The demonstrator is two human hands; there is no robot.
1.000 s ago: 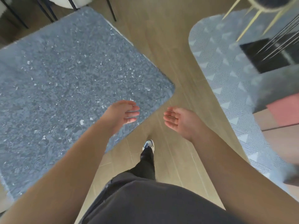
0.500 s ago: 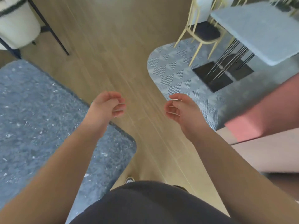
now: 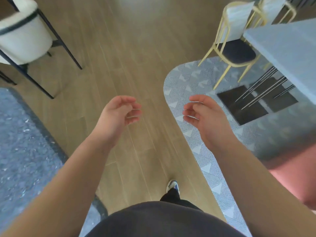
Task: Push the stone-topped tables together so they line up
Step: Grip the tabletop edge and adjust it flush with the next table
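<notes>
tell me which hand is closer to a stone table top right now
Left, probably. The left hand hangs empty over the wood floor near the dark speckled table top. The right hand, also empty, sits farther from the pale table top.

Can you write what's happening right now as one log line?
left hand: open, empty | right hand: open, empty | dark speckled stone-topped table: untouched | pale stone-topped table: untouched

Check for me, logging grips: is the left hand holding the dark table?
No. The left hand hangs loosely curled over bare floor, apart from the dark table.
</notes>
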